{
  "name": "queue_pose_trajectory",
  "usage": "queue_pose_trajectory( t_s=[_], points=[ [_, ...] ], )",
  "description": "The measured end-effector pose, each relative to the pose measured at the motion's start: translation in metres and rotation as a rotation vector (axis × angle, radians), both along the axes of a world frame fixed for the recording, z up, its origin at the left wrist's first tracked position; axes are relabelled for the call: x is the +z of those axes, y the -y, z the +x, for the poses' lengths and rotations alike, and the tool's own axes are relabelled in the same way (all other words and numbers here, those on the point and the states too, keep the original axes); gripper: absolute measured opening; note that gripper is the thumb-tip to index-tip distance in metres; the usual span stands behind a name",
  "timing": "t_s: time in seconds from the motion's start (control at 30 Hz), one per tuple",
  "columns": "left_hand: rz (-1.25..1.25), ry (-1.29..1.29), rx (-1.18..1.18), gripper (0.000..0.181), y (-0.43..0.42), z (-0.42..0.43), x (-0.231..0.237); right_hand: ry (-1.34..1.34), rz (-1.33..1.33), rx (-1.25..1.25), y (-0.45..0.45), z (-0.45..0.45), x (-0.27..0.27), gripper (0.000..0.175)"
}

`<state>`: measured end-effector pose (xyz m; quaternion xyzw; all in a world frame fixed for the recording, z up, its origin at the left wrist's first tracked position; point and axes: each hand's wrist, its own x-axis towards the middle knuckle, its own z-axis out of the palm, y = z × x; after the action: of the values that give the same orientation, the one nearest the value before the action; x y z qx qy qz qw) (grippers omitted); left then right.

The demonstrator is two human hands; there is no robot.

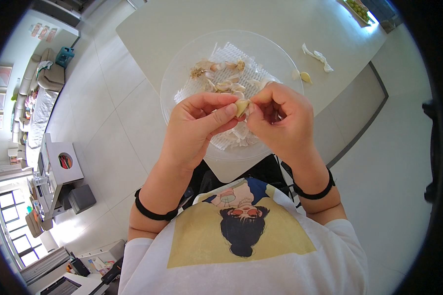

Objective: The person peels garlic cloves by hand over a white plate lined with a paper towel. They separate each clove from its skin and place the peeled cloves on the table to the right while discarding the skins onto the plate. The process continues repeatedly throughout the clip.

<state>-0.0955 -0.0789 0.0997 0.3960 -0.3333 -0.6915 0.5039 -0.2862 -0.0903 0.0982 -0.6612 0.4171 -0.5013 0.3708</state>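
Observation:
Between the thumb and fingers of my left hand (203,121) is a pale yellow garlic clove (241,107). My right hand (286,114) pinches at the clove's right end with thumb and forefinger; whether it grips skin or the clove itself is hard to see. Both hands are above a round clear plastic tray (177,55). On the tray, a white foam mesh net (227,53) lies under several garlic cloves (229,86), dry root ends (197,72) and papery skins (240,141). My hands cover part of this pile.
The tray stands near a corner of a pale table (162,22). Right of it lie a single peeled clove (305,77) and a twisted white tissue (317,57). Green fruit (357,10) sits in a container at the far right. A sofa (40,107) stands off to the left.

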Motion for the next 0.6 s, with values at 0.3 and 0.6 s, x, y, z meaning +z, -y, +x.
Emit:
queue_pose_trajectory(
  t_s=[0.3,0.6],
  points=[
    [-0.257,0.229,0.057,0.022,-0.0023,-0.0066,0.0069,0.332,0.151,0.013,0.0036,0.0048,-0.0069,0.007],
    [0.012,0.087,-0.114,0.024,0.0051,0.0003,0.0044,-0.017,-0.152,-0.073,0.0034,0.0045,-0.0044,0.013]
  ],
)
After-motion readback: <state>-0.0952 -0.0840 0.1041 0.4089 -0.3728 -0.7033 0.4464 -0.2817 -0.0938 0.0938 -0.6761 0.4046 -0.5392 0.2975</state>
